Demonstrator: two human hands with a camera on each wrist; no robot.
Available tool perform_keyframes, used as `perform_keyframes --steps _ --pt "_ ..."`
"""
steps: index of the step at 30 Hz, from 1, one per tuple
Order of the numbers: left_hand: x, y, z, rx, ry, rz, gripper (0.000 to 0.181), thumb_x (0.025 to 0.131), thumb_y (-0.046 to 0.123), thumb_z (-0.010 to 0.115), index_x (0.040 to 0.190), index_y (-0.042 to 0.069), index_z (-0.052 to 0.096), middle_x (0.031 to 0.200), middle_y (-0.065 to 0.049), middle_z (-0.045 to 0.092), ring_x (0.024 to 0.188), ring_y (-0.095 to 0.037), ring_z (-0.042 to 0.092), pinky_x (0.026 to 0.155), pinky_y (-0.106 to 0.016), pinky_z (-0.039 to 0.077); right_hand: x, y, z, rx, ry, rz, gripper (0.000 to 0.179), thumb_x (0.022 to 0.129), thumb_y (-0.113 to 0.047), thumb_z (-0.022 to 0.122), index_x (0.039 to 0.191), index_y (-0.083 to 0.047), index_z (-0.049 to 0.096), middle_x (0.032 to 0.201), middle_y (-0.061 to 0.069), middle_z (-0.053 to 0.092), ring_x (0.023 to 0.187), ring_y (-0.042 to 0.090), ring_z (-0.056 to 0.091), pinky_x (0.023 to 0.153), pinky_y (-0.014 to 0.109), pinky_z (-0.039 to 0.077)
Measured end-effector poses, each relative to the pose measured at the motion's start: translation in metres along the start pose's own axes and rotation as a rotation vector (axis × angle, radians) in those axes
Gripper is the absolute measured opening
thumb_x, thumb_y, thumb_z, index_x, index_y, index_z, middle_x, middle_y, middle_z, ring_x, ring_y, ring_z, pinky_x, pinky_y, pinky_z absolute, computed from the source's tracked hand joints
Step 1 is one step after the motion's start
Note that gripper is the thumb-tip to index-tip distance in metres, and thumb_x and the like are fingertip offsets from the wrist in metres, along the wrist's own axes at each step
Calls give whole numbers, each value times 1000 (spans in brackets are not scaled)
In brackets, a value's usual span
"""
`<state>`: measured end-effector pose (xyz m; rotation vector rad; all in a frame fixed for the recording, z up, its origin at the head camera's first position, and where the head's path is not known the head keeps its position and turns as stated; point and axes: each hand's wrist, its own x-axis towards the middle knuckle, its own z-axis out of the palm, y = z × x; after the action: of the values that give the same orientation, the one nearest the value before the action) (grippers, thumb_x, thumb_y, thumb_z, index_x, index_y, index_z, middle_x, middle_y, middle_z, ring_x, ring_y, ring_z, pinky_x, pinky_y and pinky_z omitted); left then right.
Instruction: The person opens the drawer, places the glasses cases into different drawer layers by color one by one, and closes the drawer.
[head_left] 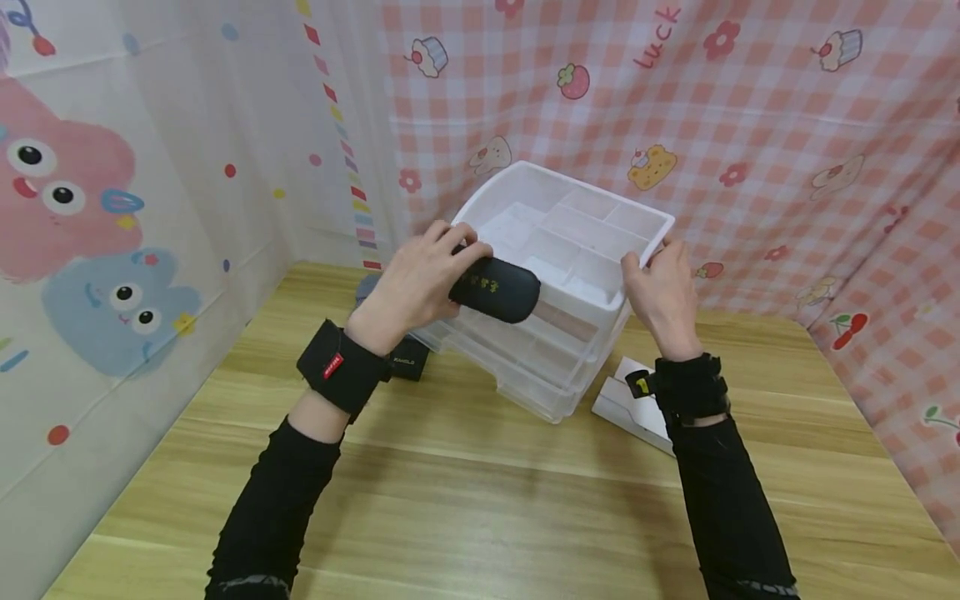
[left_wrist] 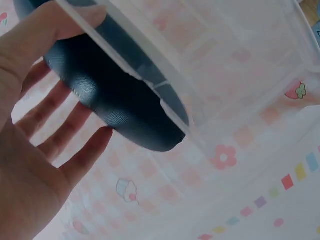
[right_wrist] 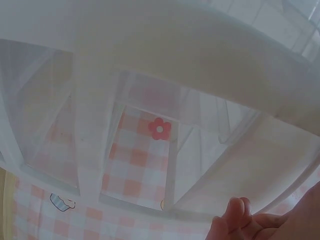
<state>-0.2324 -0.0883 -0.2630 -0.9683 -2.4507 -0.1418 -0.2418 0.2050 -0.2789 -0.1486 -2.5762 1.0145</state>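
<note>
My left hand (head_left: 420, 287) grips a black oblong case (head_left: 498, 289), like a glasses case, with small gold marks on its top. In the left wrist view, the case (left_wrist: 117, 102) lies across the clear plastic edge, thumb on one side and fingers on the other. Just behind it is a white storage box (head_left: 517, 358) with translucent drawers and a divided top tray, tilted over the table. At the box's right rim, my right hand (head_left: 663, 287) pinches the corner between thumb and fingers. The right wrist view shows the open framework of the box (right_wrist: 90, 135) above the fingertips.
A small black box (head_left: 408, 358) with lettering lies left of the storage box, beside a grey-blue item (head_left: 366, 289) mostly hidden by my left hand. Under my right wrist is a flat white box (head_left: 633, 408). Patterned curtains (head_left: 750, 125) enclose the wooden table (head_left: 480, 508).
</note>
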Motion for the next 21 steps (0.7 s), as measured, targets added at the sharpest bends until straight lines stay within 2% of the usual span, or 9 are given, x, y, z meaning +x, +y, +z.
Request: perform_keyframes --steps 5,11,15,21 --pt "5 1 7 -39 -73 80 68 62 18 89 122 16 57 118 -7 55 110 -27 50 87 -43 50 0 0 0 6 1 2 60 93 -34 38 138 5 30 117 22 44 98 33 49 81 47 45" --pt "12 3 16 -101 -179 149 63 65 15 87 120 15 58 117 -5 56 110 -24 52 91 -40 50 0 0 0 -3 10 1 60 93 -35 38 137 5 31 116 22 44 96 33 49 79 46 44" --pt "17 4 22 -128 -237 163 58 65 16 87 116 16 59 116 -4 56 112 -23 53 94 -40 49 0 -1 0 -5 7 3 60 93 -34 38 138 5 31 116 22 45 97 33 49 79 46 44" --pt "21 6 27 -136 -313 137 59 64 15 87 116 18 60 121 -2 56 118 -22 52 98 -41 47 1 -1 0 8 0 8 60 93 -34 38 138 5 29 117 23 45 100 34 49 84 50 45"
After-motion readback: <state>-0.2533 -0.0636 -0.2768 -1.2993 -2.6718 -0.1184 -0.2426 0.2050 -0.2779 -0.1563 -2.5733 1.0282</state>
